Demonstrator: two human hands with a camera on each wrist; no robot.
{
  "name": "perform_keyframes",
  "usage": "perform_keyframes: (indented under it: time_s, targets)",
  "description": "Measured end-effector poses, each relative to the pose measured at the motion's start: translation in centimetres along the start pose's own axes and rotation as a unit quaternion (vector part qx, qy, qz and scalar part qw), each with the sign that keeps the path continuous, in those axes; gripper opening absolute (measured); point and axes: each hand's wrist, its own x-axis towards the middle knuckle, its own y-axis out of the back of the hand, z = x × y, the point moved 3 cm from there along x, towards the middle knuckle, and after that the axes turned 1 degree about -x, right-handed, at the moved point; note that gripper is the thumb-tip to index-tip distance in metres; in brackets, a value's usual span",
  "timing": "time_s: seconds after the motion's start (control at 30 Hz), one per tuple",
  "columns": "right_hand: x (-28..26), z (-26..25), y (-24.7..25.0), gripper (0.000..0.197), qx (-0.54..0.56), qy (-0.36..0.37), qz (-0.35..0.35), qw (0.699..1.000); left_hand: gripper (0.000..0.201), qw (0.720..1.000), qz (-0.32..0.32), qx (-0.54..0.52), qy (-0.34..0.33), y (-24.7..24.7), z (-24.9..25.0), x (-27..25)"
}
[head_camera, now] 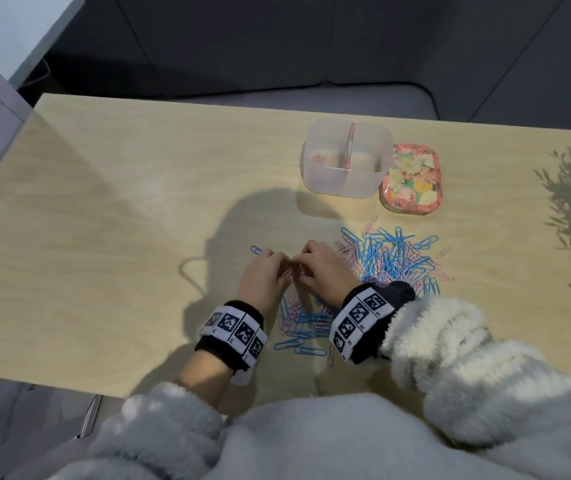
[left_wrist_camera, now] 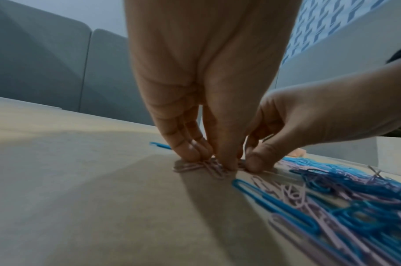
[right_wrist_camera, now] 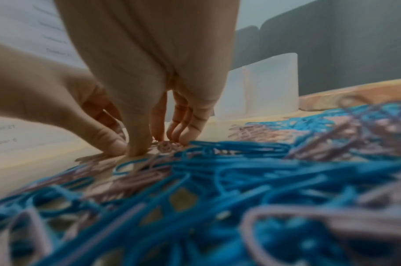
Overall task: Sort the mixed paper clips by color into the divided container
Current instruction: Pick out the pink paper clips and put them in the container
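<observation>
Both hands are low on the table (head_camera: 111,209), fingertips together. The left hand (head_camera: 265,271) and the right hand (head_camera: 322,268) each have fingers curled down, pinching a small bunch of pink clips (left_wrist_camera: 208,167). The mixed pile of clips (head_camera: 391,261) lies to the right. The divided container (head_camera: 346,159) stands farther away, beside a flowered lid (head_camera: 412,180).

The surface (head_camera: 121,209) is pale wood with a faint grain and a smooth, matt finish. Blue and pink paper clips (head_camera: 391,258) have a smooth coloured coating, and the divided container (head_camera: 346,181) is frosted, translucent plastic. Its lid (head_camera: 412,178) looks glossy with a floral print, and the sleeves (head_camera: 450,348) are fluffy white fleece.
</observation>
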Motion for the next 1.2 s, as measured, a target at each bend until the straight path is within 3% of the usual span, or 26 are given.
perform_keyframes:
  time_s: [0.23, 0.33, 0.43, 0.63, 0.67, 0.7, 0.77, 0.87, 1.03, 1.1, 1.2]
  targets:
    - [0.1, -0.4, -0.4, 0.022, -0.116, -0.014, -0.025, 0.993, 0.018, 0.998, -0.007, 0.051, -0.028, -0.2, 0.4, 0.3]
    - [0.0, 0.3, -0.4, 0.015, -0.119, 0.003, -0.022, 0.993, 0.016, 0.998, -0.004, 0.05, -0.044, -0.3, 0.4, 0.3]
    - [0.3, 1.4, 1.1, 0.014, -0.071, -0.028, -0.02, 0.997, 0.013, 0.999, 0.006, 0.028, -0.035, -0.3, 0.1, 0.3]
    - [2.2, 1.4, 9.9, 0.008, 0.122, -0.08, 0.115, 0.983, 0.011, 0.999, -0.011, -0.038, 0.0, 0.0, -0.6, 0.9]
    - [2.9, 1.4, 11.5, 0.015, 0.14, -0.092, 0.143, 0.976, 0.012, 0.999, -0.014, -0.05, 0.005, 0.2, -0.4, 1.1]
    - [4.0, 1.6, 12.9, 0.021, 0.15, -0.106, 0.175, 0.967, 0.011, 0.998, -0.012, -0.065, 0.006, 0.6, -0.2, 1.3]
    - [6.3, 2.2, 14.8, 0.016, 0.145, -0.135, 0.225, 0.954, 0.011, 0.995, -0.005, -0.098, 0.006, 1.5, 0.7, 1.8]
    - [9.2, 3.0, 15.5, 0.007, 0.109, -0.167, 0.218, 0.955, 0.011, 0.991, 0.006, -0.134, -0.016, 3.5, 2.5, 3.1]
    - [10.5, 3.0, 16.0, 0.014, 0.128, -0.171, 0.202, 0.956, 0.01, 0.978, 0.104, -0.165, -0.072, 7.5, 6.4, 7.5]
    - [9.5, 2.9, 16.4, 0.02, 0.161, -0.153, 0.233, 0.947, 0.013, 0.963, 0.167, -0.188, -0.099, 8.6, 8.1, 9.2]
    - [6.7, 3.2, 16.4, 0.021, 0.211, -0.118, 0.287, 0.927, 0.015, 0.947, 0.194, -0.241, -0.084, 8.6, 9.7, 11.5]
